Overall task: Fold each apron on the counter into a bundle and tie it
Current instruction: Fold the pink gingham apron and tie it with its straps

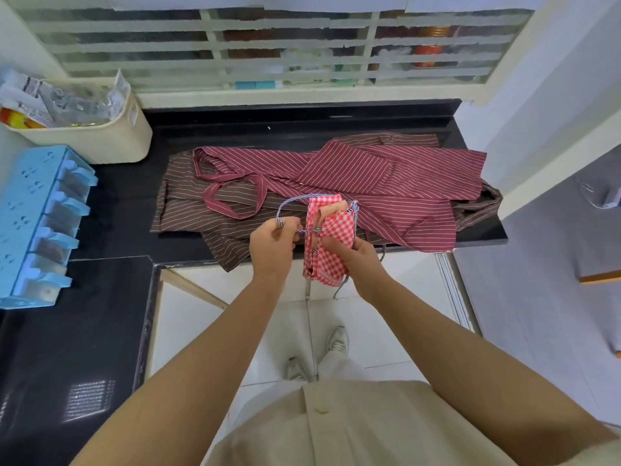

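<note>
Fingers of the left hand [274,243] are curled round a blue-and-white strap [291,200], looped from the checked bundle [336,230] that is gripped by the right hand [356,260] at the worktop [134,183] edge. Tying is judged under way; next the strap must be pulled snug and knotted. Behind, a red striped apron [369,176] and a brown striped apron [195,213] are left unfolded.

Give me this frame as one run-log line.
stage: tying checked apron bundle | left hand: pinches strap | right hand: grips bundle | counter: maroon apron, brown apron, both unfolded
</note>
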